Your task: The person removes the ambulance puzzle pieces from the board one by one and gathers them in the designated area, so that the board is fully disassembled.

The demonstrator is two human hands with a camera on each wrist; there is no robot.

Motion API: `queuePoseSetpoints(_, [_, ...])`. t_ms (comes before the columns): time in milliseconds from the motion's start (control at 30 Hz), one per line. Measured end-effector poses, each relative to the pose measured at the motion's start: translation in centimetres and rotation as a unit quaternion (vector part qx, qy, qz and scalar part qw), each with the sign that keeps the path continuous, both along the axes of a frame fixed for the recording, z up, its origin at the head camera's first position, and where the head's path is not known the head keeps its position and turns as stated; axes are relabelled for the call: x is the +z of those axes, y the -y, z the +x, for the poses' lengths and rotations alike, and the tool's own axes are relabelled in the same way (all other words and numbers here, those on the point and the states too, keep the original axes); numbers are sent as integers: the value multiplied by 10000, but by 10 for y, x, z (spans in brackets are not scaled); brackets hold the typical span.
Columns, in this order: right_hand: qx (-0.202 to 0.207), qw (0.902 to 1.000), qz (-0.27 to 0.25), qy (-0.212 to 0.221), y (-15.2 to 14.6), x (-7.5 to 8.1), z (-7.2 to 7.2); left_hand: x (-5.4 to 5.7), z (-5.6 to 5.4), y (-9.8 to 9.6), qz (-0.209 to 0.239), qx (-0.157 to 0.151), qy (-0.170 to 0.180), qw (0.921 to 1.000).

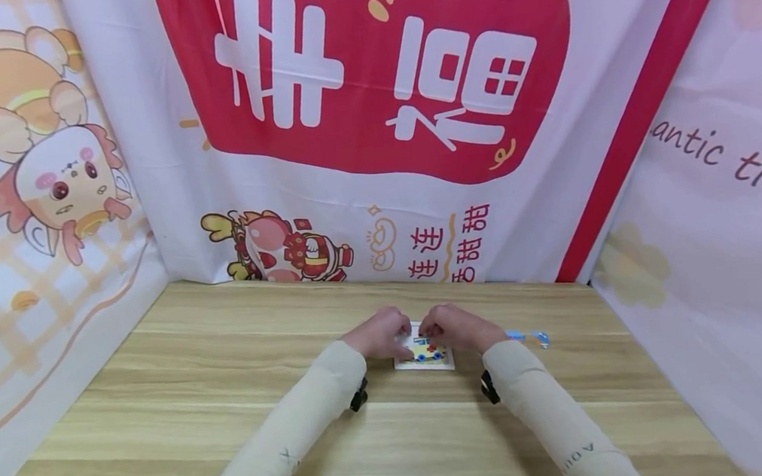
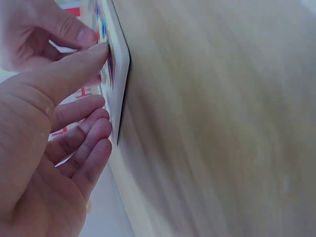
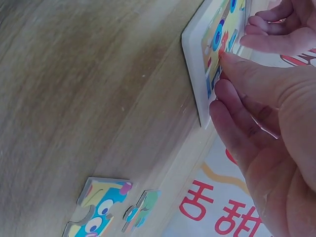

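A small jigsaw puzzle in a white frame (image 1: pixel 424 366) lies on the table, showing a yellow vehicle with blue wheels and a red cross. My left hand (image 1: pixel 384 334) is at its left side; in the left wrist view the thumb (image 2: pixel 101 52) touches the picture while the other fingers extend loosely by the frame's edge. From the right, my right hand (image 1: pixel 460 328) reaches over the puzzle. Its thumb (image 3: pixel 234 61) presses on the picture near the red cross, with the fingertips beside the frame's far edge. The hands partly cover the puzzle's upper part.
Two loose puzzle pieces lie on the wooden table (image 1: pixel 243 371) to the right: a blue piece with cartoon eyes (image 3: pixel 103 205) and a smaller greenish piece (image 3: pixel 143 211). Printed cloths hang behind the table (image 1: pixel 377 193) and along both sides.
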State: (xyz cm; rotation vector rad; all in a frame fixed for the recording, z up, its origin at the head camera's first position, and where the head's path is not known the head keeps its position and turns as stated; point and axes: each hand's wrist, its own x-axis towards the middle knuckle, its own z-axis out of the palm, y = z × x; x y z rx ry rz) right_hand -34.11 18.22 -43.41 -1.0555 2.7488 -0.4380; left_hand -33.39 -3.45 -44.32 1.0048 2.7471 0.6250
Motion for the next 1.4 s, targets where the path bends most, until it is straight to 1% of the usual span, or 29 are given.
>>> queuePoseSetpoints(167, [138, 9998, -140, 41, -1, -3, -1, -4, 1, -10, 134, 20, 263, 9996])
queuePoseSetpoints(400, [84, 9999, -113, -47, 0, -3, 0, -13, -5, -14, 293, 116, 173, 9994])
queuePoseSetpoints(467, [41, 9999, -82, -81, 1, -3, 0, -13, -5, -14, 321, 154, 166, 9992])
queuePoseSetpoints(667, [4, 9998, -79, -161, 1, -4, 2, -13, -3, -14, 431, 228, 243, 9985])
queuePoseSetpoints(900, [-246, 9996, -83, -114, 2, -3, 2, -10, -1, -13, 498, 152, 209, 9984])
queuePoseSetpoints(1000, [-278, 9995, -138, -102, 3, -4, 2, -10, -1, -12, 554, 126, 222, 9981])
queuePoseSetpoints(1100, [-341, 9991, -264, -10, 2, -4, 2, -11, -1, -12, 575, 127, 235, 9980])
queuePoseSetpoints(1200, [-490, 9976, -465, 181, 0, -5, 4, -11, -1, -12, 530, 163, 255, 9981])
queuePoseSetpoints(1300, [-706, 9936, -772, 427, -1, -3, 6, -12, -2, -12, 485, 216, 262, 9982])
queuePoseSetpoints(1400, [-775, 9898, -1059, 548, -3, -2, 7, -12, -2, -12, 463, 258, 253, 9983])
